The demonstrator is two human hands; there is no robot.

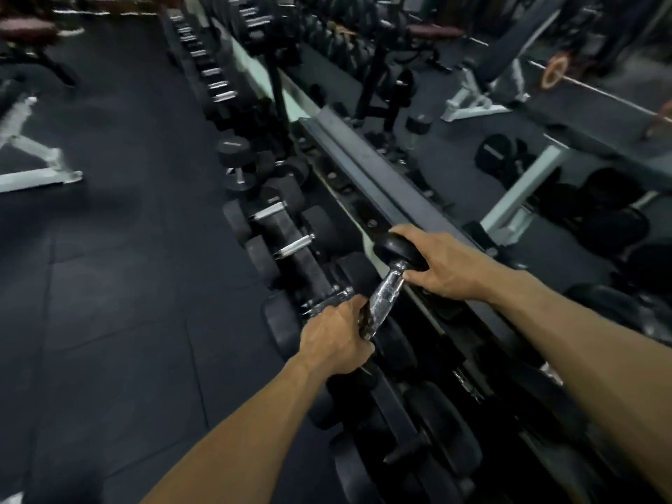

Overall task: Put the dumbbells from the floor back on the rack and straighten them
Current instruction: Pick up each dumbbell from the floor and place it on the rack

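Head view: the long rack (367, 165) runs diagonally, its far end blurred. A dumbbell (389, 285) sits tilted above its lower row, near head hidden. Left hand (338, 334) fingers wrap the handle; right hand (445, 265) fingers cup the far head.

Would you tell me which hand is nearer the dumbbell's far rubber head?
Right. The right hand rests on the far rubber head; the left hand grips the knurled handle below.

Dumbbell (391, 281): handle bright chromed metal, knurled, rough-looking along the grip; head black, rubber-like, matt with slight sheen. Rack (367, 169): rail dull grey painted metal, smooth. Floor (120, 285): dark matt rubber tiles, faint seams. Bench frame (40, 165): white painted metal.
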